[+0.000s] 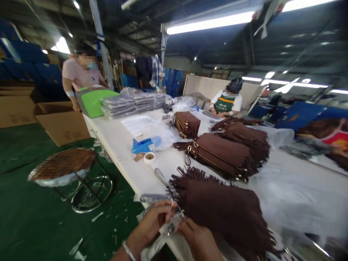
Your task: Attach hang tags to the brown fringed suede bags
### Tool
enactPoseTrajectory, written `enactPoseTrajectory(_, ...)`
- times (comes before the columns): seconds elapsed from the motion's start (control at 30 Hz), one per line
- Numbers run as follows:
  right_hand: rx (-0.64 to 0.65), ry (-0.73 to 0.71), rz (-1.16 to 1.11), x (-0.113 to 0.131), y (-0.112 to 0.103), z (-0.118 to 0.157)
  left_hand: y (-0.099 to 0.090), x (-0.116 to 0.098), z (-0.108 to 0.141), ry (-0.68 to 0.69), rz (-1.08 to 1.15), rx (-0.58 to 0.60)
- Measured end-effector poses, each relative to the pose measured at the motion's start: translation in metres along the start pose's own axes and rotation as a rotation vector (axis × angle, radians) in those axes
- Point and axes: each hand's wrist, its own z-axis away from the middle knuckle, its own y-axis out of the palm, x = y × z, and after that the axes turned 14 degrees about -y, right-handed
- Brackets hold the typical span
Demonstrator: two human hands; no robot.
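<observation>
Left hand: the left hand point(153, 221), a silver bangle on its wrist, sits at the near edge of the table, thumb and fingertips pressed together on a thin pale cord or strip point(174, 207).
Right hand: the right hand point(197, 237) lies just beside it, fingers curled onto the small clear plastic bag with a metal fitting point(167, 232); how tightly it grips, I cannot tell.
Held item: the plastic bag hangs between both hands over the table edge, touching the near stack of fabric.
Near stack: a pile of dark brown fringed suede-like handbags point(228, 212) lies just right of the hands, its fringe pointing towards them.
Further stacks: more brown fringed handbags with gold hardware point(220, 154) lie farther along, and another upright bundle point(187, 123) beyond.
Table: the long white table point(122, 145) carries a roll of tape point(149, 157), a blue tape dispenser point(143, 145), loose clear plastic sheets point(160, 132) and stacks of grey packed goods point(130, 103).
Floor: a round woven-seat stool point(63, 166) stands on the green floor left of the table, with brown cardboard boxes point(62, 123) behind it.
Other people: one person in a pink top point(78, 74) stands at the far left end by a green box point(94, 101); another in a green apron point(227, 101) works at the far end.
</observation>
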Motion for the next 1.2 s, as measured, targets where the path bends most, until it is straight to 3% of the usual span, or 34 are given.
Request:
enactPoseTrajectory(0.07,0.015,0.231,-0.203,0.003,-0.013,-0.009,-0.003,0.001,0.002,-0.039,0.031,0.002)
enactPoseTrajectory(0.13,0.014,0.395,-0.266,0.006,-0.026,-0.023,-0.006,0.004,0.001,-0.065,0.035,0.016)
enactPoseTrajectory(0.27,0.136,0.438,-0.105,0.011,-0.038,-0.051,-0.009,0.009,-0.001,-0.092,0.007,0.058)
enactPoseTrajectory(0.4,0.179,0.456,-0.059,0.007,-0.032,-0.066,-0.006,0.004,0.002,-0.061,-0.159,0.04)
enactPoseTrajectory(0.57,0.03,0.396,-0.453,-0.007,-0.015,-0.059,0.0,-0.001,0.001,0.035,-0.409,-0.151)
enactPoseTrajectory(0.8,0.028,0.427,-0.627,-0.01,-0.012,-0.051,0.014,0.004,0.002,0.136,-0.595,-0.435)
enactPoseTrajectory(0.9,-0.063,0.521,-0.693,-0.007,-0.019,-0.039,0.004,0.002,0.018,0.168,-0.587,-0.559)
enactPoseTrajectory(0.97,-0.154,0.561,-0.62,-0.01,-0.027,-0.022,-0.013,0.001,0.035,0.195,-0.546,-0.671)
enactPoseTrajectory(1.07,-0.266,0.505,-0.298,-0.027,-0.045,0.011,-0.046,-0.002,0.06,0.183,-0.513,-0.84)
enactPoseTrajectory(1.2,-0.248,0.413,0.273,-0.065,-0.076,0.035,-0.071,-0.002,0.078,0.123,-0.461,-0.901)
